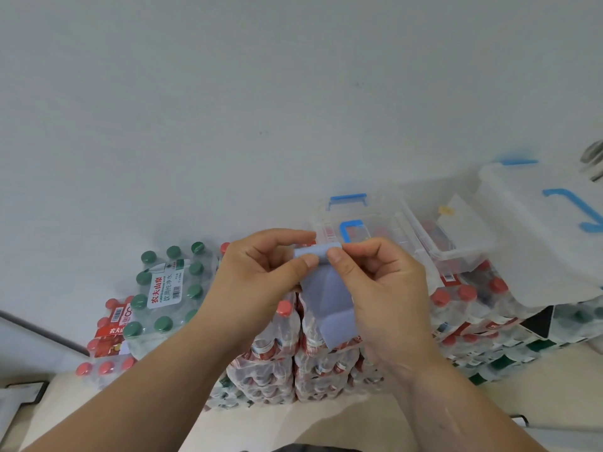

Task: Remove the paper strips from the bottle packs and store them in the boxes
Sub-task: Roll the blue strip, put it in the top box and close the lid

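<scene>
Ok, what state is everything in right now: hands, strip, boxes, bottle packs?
Blue-grey paper strip: held up, top edge curled over, rest hanging.
Left hand: pinches the strip's top edge.
Right hand: pinches the same edge.
Clear plastic box with blue handle: closed.
Clear plastic box to its right: open, translucent lid off beside it.
Green-capped bottle pack: shrink-wrapped, upright.
Red-capped bottle packs: wrapped, stacked.
</scene>
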